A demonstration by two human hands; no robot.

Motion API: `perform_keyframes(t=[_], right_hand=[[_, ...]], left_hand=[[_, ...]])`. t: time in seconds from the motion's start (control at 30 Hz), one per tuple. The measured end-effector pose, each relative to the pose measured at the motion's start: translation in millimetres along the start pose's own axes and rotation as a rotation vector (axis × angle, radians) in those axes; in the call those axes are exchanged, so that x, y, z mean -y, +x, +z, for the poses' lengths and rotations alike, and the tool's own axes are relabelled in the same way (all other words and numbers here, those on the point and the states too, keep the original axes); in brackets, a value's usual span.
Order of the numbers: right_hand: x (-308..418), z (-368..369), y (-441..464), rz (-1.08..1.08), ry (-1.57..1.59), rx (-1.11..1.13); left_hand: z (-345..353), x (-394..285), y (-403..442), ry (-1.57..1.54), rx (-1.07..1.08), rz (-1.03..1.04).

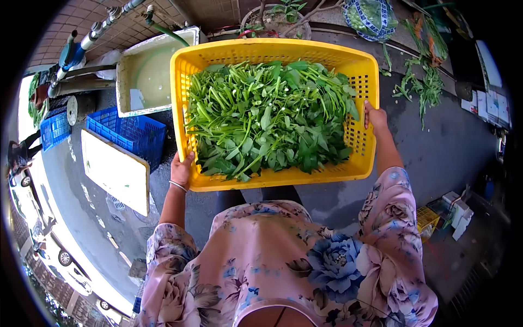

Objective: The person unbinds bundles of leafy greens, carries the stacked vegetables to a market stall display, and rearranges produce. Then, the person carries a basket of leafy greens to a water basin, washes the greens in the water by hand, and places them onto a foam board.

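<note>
A yellow plastic basket (272,48) with slotted walls is held up in front of my body. Inside it lies a thick heap of leafy green vegetables (267,117), cut stems mostly toward the back and left. My left hand (182,170) grips the basket's near left corner, thumb over the wall; a bracelet is on that wrist. On the other side, my right hand (375,119) is closed around the right end wall, with fingers through or over its handle area. Part of each hand's grip is hidden by the basket wall.
Left of the basket are a white water-filled tub (150,82), a blue crate (128,131) and a white board (116,171). A bagged bundle of greens (370,19) and loose greens (424,87) lie back right. A potted plant (275,22) stands behind; pipes (90,41) run upper left.
</note>
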State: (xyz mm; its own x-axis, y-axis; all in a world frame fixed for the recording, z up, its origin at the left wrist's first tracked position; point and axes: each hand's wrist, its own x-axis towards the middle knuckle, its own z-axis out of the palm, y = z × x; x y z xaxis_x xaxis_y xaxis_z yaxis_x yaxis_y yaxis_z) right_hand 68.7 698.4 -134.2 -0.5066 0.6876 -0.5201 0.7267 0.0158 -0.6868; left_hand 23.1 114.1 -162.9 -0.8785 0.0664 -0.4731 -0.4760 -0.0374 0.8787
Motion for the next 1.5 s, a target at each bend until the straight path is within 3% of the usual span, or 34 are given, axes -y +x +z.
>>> perform_keyframes(t=[0.07, 0.13, 0.17, 0.2, 0.27, 0.33, 0.37, 0.43, 0.53, 0.6, 0.63, 0.67, 0.7, 0.73, 0.8, 0.83, 0.87, 0.93, 1.07, 1.17, 1.2, 1.27, 1.33, 1.4, 1.47, 1.5], right_hand=[[-5.8, 7.6, 3.6, -0.026, -0.001, -0.043], [-16.8, 7.1, 12.0, -0.172, -0.128, -0.234], [-20.5, 5.7, 18.9, -0.226, -0.484, -0.479], [-9.9, 1.6, 4.8, -0.230, -0.482, -0.489], [42.5, 7.1, -50.7, -0.503, -0.716, -0.715], [67.9, 11.4, -58.5, -0.688, -0.637, -0.403], [78.7, 24.3, -66.8, -0.673, -0.775, -0.308], [88.9, 58.3, -75.8, -0.620, -0.979, -0.155], [77.2, 98.2, -77.5, -0.528, -1.069, -0.115], [67.2, 108.4, -63.7, -0.475, -1.090, -0.148], [62.4, 109.7, -52.0, -0.386, -0.994, -0.125], [55.4, 109.4, -41.6, -0.293, -0.898, -0.100], [46.5, 103.4, -35.7, -0.373, -0.815, -0.177], [40.3, 91.4, -28.6, -0.362, -0.820, -0.170], [30.4, 63.5, -16.8, -0.397, -0.458, 0.058], [20.1, 53.7, -15.0, -0.571, -0.360, -0.071], [8.6, 41.7, -9.8, -0.593, -0.218, -0.015], [3.8, 20.8, -32.3, -0.538, 0.199, -0.020], [11.8, -29.1, -85.4, -0.386, 0.505, 0.158], [9.4, -48.2, -101.1, -0.240, 0.738, 0.450], [7.4, -44.1, -100.0, -0.233, 0.739, 0.456], [-5.3, -19.1, -94.4, -0.097, 0.681, 0.578], [-35.6, 45.4, -58.4, 0.038, 0.423, 0.568], [-10.3, 84.5, -71.8, -0.156, -0.222, 0.583], [-38.5, 132.7, -50.7, -0.288, -0.797, 0.317], [-30.7, 138.5, -54.9, -0.292, -0.796, 0.323]], left_hand=[[1.7, -5.3, -3.1, 0.020, -0.038, -0.020], [-3.2, 0.2, 6.6, 0.063, -0.031, -0.002], [-3.9, 3.3, 6.8, 0.058, -0.026, 0.002], [-1.7, 3.0, 5.9, 0.077, -0.051, 0.046], [-2.4, 3.2, 5.7, 0.176, -0.082, 0.173], [2.6, 8.1, 2.5, 0.236, -0.260, 0.383], [9.4, -2.7, -7.1, 0.243, -0.258, 0.382], [43.8, -42.1, -43.7, 1.069, -0.541, 0.804], [82.7, -54.1, -74.3, 0.862, -0.193, 0.700], [104.4, -41.3, -76.6, 0.639, 0.125, 0.295], [116.6, -35.5, -76.6, 0.641, 0.125, 0.294], [127.2, -30.9, -77.3, 0.844, 0.157, 0.366], [133.9, -27.0, -80.3, 1.047, 0.193, 0.433], [139.6, -27.7, -82.3, 1.050, 0.201, 0.422], [149.1, -30.4, -80.4, 1.360, 0.113, 0.350], [151.0, -26.6, -72.4, 1.454, 0.135, 0.292], [150.6, -21.1, -64.6, 1.453, 0.141, 0.295], [147.6, -12.5, -50.1, 1.573, 0.345, 0.109], [148.4, -22.1, -31.6, 1.660, 0.519, 0.156], [163.6, -49.7, -31.3, 1.671, 0.510, 0.265], [172.8, -66.8, -32.0, 1.665, 0.479, 0.283], [187.9, -84.4, -26.0, 1.632, 0.431, 0.274], [195.4, -86.3, -7.8, 1.592, 0.403, 0.347], [203.1, -90.3, 9.0, 1.463, 0.410, 0.285], [200.3, -87.5, 12.1, 1.331, 0.410, 0.231], [194.5, -80.0, 10.6, 0.790, 0.428, 0.010]])
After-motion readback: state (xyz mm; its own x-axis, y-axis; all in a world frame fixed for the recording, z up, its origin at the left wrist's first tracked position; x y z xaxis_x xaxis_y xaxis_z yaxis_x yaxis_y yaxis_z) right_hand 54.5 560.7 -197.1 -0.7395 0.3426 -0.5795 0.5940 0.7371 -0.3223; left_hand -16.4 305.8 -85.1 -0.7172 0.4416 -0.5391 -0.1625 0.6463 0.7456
